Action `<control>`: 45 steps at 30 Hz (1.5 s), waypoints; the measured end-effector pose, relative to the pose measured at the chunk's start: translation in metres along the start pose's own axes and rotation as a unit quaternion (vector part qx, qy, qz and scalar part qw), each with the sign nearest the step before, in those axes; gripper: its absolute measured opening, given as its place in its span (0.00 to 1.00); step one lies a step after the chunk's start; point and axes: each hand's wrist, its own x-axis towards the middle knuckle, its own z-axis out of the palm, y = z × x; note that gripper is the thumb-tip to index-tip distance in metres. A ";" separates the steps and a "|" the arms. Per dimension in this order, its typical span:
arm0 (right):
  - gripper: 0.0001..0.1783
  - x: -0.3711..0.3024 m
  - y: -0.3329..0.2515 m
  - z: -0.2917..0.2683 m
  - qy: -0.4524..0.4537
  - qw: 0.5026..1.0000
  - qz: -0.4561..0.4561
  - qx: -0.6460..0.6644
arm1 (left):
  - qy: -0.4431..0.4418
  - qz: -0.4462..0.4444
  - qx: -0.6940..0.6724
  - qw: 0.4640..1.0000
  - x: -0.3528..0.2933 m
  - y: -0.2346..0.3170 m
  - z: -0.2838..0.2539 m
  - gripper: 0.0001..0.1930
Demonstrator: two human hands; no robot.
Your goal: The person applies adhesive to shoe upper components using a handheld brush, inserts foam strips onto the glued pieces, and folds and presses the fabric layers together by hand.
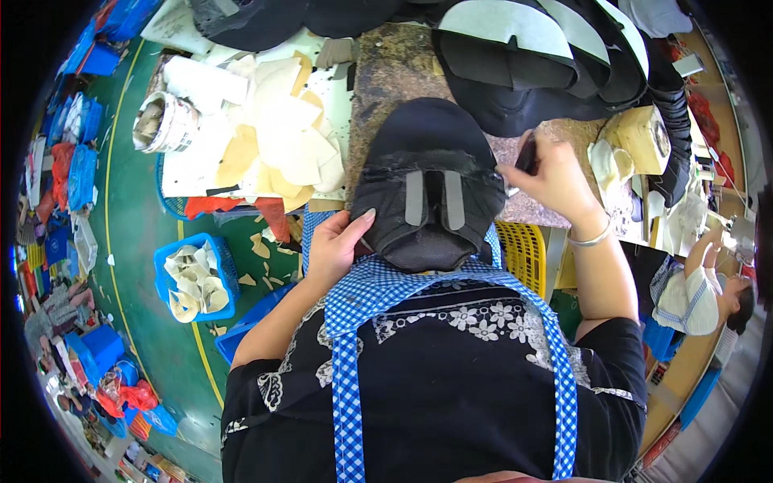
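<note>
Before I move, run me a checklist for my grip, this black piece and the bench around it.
1. Left grip on the black piece's left edge: ok.
2. Grey strips side by side on the piece: ok.
3. Small dark object in the right grip: ok, though its kind is unclear.
4. Piece's underside: cannot tell, hidden.
5. Bench's left side uncluttered: not ok, cream cut pieces are heaped there.

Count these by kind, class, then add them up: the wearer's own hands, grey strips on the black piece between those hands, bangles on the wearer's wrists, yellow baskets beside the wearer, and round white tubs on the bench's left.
Hands, left hand and right hand: 2
Grey strips on the black piece: 2
Bangle: 1
Yellow basket: 1
White tub: 1
Total: 7
</note>
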 end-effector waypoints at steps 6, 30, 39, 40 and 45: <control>0.09 0.000 -0.029 0.007 0.192 0.951 0.170 0.172 | -0.013 0.017 0.035 0.999 -0.001 0.002 0.003 0.11; 0.06 -0.020 -0.059 0.016 -0.020 0.837 0.086 0.540 | 0.044 0.254 0.226 0.939 0.002 0.001 0.010 0.04; 0.12 -0.092 0.112 -0.065 0.506 0.766 0.325 0.227 | -0.076 0.197 -0.203 0.956 -0.008 0.075 0.035 0.23; 0.13 -0.096 0.110 -0.067 0.504 0.778 0.327 0.184 | -0.121 0.274 -0.160 0.941 -0.012 0.081 0.036 0.23; 0.20 -0.105 0.136 -0.056 0.366 0.867 0.333 -0.056 | 0.005 0.445 0.138 0.885 -0.018 0.077 0.044 0.25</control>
